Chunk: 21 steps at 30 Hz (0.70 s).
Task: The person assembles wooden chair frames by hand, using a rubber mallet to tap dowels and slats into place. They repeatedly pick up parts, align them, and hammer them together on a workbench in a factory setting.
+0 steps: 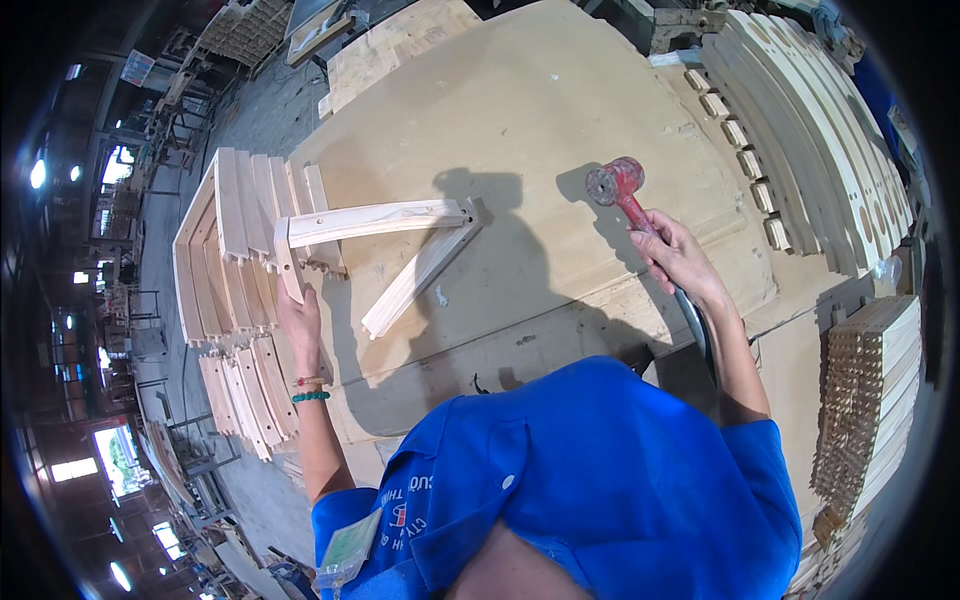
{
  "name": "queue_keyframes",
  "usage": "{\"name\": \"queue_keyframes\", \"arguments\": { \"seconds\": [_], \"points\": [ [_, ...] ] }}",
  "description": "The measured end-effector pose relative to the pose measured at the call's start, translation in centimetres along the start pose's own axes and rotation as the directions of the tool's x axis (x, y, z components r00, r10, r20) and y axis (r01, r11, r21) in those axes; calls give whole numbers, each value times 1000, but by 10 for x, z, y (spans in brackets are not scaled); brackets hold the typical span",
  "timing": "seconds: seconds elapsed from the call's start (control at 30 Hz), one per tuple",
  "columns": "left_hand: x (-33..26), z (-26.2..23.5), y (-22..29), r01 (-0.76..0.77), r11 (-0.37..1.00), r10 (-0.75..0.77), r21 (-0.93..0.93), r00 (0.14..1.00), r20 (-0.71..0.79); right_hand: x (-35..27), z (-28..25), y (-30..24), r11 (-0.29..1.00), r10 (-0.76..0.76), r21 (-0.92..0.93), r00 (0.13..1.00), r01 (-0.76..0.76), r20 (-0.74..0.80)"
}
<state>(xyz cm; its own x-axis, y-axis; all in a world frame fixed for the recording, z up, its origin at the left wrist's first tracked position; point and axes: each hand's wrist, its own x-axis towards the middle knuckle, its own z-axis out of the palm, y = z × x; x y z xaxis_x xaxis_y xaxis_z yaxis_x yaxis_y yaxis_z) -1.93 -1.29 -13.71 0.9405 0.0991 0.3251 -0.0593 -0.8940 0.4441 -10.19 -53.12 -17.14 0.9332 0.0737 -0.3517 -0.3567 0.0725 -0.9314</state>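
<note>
the left hand [300, 322] is closed on the end rail of a wooden frame [375, 225] lying on the bench [560, 100], steadying it, while the right hand [675, 255] has its fingers wrapped round a red mallet [615, 183] raised beside it. this looks like knocking a joint together, and a true blow needs the frame pinned flat. stacks of slats [235, 260] crowd the left hand and curved parts [800, 130] lie at the right, but nothing stands between mallet and frame.

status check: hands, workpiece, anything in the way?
Right hand gripping red mallet, raised over the bench. Left hand steadying wooden frame piece at its end. Loose slat stack just left of it; nothing between mallet and frame.
</note>
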Motion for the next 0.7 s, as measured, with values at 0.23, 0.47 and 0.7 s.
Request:
{"name": "queue_keyframes", "arguments": {
  "seconds": [0.23, 0.47, 0.7],
  "points": [
    [-1, -5, 3, -33, 986, 45, 162, 997, -69, 2, -1, 4, 999, 30, -19, 999, -29, 35],
    [35, -36, 117, -452, 794, 485, 407, 874, 25, 19, -4, -34, 870, -71, -472, 984, 141, 162],
    [47, -45, 165, -477, 742, 473, 470, 870, 136, 15, 60, -253, 703, -680, -217, 730, 677, 72]
  ]
}}
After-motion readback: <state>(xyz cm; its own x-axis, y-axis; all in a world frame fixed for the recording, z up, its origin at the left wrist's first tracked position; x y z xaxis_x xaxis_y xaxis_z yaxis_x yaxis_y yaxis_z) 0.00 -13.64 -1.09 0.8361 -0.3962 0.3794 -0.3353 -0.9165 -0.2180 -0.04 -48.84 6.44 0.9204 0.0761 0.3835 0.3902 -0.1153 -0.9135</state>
